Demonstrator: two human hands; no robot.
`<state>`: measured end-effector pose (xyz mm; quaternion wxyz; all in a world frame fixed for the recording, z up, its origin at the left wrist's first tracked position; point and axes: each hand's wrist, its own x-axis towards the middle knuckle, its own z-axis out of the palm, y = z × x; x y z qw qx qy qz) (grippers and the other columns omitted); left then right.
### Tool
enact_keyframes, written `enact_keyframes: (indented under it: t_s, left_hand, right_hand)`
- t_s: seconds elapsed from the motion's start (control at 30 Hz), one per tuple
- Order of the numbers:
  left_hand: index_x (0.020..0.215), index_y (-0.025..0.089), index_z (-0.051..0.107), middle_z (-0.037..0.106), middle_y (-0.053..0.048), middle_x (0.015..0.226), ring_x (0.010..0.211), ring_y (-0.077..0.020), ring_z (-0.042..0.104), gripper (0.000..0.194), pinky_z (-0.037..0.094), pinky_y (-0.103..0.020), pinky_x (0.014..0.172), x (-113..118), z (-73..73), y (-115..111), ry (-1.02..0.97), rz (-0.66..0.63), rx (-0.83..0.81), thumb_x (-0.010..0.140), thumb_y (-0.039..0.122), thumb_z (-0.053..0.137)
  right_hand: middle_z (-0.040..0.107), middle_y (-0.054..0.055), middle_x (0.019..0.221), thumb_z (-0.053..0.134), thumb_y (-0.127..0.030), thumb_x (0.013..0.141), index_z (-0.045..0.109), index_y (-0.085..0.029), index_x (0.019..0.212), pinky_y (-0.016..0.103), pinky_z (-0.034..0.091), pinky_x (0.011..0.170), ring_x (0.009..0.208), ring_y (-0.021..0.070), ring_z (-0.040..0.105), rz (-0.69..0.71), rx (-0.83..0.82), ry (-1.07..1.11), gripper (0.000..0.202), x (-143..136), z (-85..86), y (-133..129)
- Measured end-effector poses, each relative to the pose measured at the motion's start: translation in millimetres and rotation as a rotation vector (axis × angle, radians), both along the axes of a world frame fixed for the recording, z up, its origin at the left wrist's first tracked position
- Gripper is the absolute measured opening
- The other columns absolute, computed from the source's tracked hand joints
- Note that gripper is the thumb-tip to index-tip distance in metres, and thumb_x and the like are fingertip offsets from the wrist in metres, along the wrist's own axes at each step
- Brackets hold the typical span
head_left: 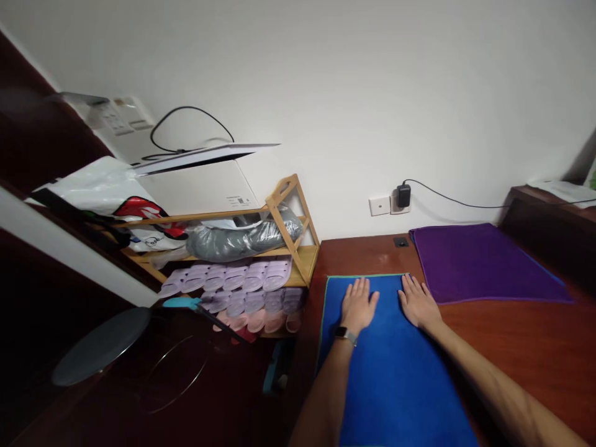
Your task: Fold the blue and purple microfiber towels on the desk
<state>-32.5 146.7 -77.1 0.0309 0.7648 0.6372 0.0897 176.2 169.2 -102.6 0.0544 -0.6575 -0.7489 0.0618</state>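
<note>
A blue cloth with a thin green edge lies spread on the brown wooden table. My left hand rests flat on its far part, fingers stretched out, with a watch on the wrist. To the right, my right hand also lies flat, its fingertips at the cloth's far right corner. Neither hand grips anything. Beyond my right hand lies a purple cloth, flat on the table, with a bit of blue showing along its right edge.
Left of the table stands a wooden rack with several rows of slippers, a plastic-wrapped bundle and a white box. A round stool is at lower left. A black adapter with a cable is plugged into the wall.
</note>
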Motion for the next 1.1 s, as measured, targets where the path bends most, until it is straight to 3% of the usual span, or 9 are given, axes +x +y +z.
enact_keyframes:
  t_s: [0.1, 0.2, 0.33, 0.5, 0.67, 0.73, 0.83, 1.0, 1.1]
  left_hand:
    - [0.163, 0.012, 0.034, 0.035, -0.013, 0.168, 0.158, -0.0263, 0.028, 0.067, 0.024, -0.047, 0.129, -55, 1.0, -4, 0.021, 0.125, 0.003, 0.109, 0.048, 0.017]
    - [0.165, 0.012, 0.030, 0.034, -0.014, 0.169, 0.159, -0.0267, 0.026, 0.066, 0.024, -0.049, 0.129, -80, -1.8, -6, 0.013, 0.151, 0.024, 0.109, 0.046, 0.020]
    - [0.165, 0.011, 0.029, 0.035, -0.015, 0.168, 0.158, -0.0271, 0.026, 0.068, 0.024, -0.047, 0.129, -78, -7.1, -5, 0.004, 0.154, 0.054, 0.109, 0.048, 0.022]
    - [0.163, 0.009, 0.034, 0.035, -0.016, 0.168, 0.158, -0.0259, 0.027, 0.069, 0.023, -0.045, 0.130, -75, -9.0, -5, 0.007, 0.158, 0.068, 0.109, 0.050, 0.022]
    - [0.162, 0.008, 0.036, 0.039, -0.017, 0.166, 0.157, -0.0276, 0.030, 0.066, 0.024, -0.048, 0.129, -77, 4.0, -7, 0.043, 0.154, 0.093, 0.109, 0.045, 0.024]
    - [0.161, 0.007, 0.037, 0.038, -0.017, 0.166, 0.157, -0.0272, 0.029, 0.063, 0.021, -0.048, 0.130, -65, 12.3, -13, 0.066, 0.134, 0.115, 0.109, 0.040, 0.024]
    - [0.160, 0.008, 0.040, 0.039, -0.015, 0.166, 0.158, -0.0247, 0.029, 0.061, 0.020, -0.045, 0.131, -22, 17.7, -31, 0.053, 0.028, 0.165, 0.110, 0.038, 0.021]
    - [0.161, 0.012, 0.038, 0.038, -0.011, 0.167, 0.158, -0.0220, 0.029, 0.067, 0.026, -0.043, 0.130, 65, 2.8, -65, -0.064, -0.194, 0.137, 0.111, 0.052, 0.018]
    - [0.161, 0.012, 0.038, 0.038, -0.011, 0.167, 0.157, -0.0219, 0.029, 0.070, 0.026, -0.043, 0.130, 61, -3.5, -77, -0.082, -0.178, 0.086, 0.110, 0.056, 0.019]
  right_hand:
    - [0.021, 0.010, 0.173, 0.013, -0.041, 0.106, 0.021, -0.006, 0.166, 0.044, 0.011, 0.130, 0.161, 0.0238, 0.017, -0.003, -0.019, -0.010, 0.070, 0, 1.7, 1]
    - [0.020, 0.009, 0.173, 0.013, -0.041, 0.106, 0.021, -0.007, 0.166, 0.044, 0.013, 0.130, 0.161, 0.0233, 0.017, -0.007, -0.042, -0.033, 0.070, -1, 8.3, -1]
    - [0.021, 0.008, 0.173, 0.011, -0.042, 0.106, 0.022, -0.007, 0.166, 0.044, 0.015, 0.130, 0.161, 0.0234, 0.017, -0.025, -0.027, -0.056, 0.070, 1, 11.9, -15]
    - [0.023, 0.008, 0.173, 0.011, -0.046, 0.106, 0.023, -0.010, 0.166, 0.046, 0.014, 0.130, 0.161, 0.0233, 0.018, -0.009, 0.013, -0.041, 0.072, 13, 0.1, -41]
    - [0.026, 0.009, 0.172, 0.013, -0.045, 0.106, 0.025, -0.009, 0.166, 0.047, 0.011, 0.131, 0.160, 0.0232, 0.019, -0.015, 0.021, -0.020, 0.071, 14, -2.6, -48]
    - [0.026, 0.009, 0.172, 0.013, -0.045, 0.106, 0.026, -0.009, 0.166, 0.046, 0.011, 0.131, 0.160, 0.0228, 0.020, -0.018, 0.027, -0.006, 0.071, 12, -0.2, -48]
    - [0.026, 0.008, 0.172, 0.012, -0.045, 0.106, 0.026, -0.010, 0.166, 0.046, 0.011, 0.130, 0.160, 0.0226, 0.020, -0.014, 0.029, 0.012, 0.071, 12, 1.9, -48]
    - [0.024, 0.011, 0.172, 0.016, -0.040, 0.105, 0.025, -0.007, 0.166, 0.048, 0.012, 0.130, 0.160, 0.0251, 0.019, 0.012, 0.047, 0.007, 0.069, 15, -0.6, -49]
    - [0.024, 0.011, 0.172, 0.015, -0.040, 0.105, 0.026, -0.007, 0.165, 0.048, 0.011, 0.130, 0.160, 0.0257, 0.020, 0.016, 0.041, -0.009, 0.069, 15, -0.6, -49]
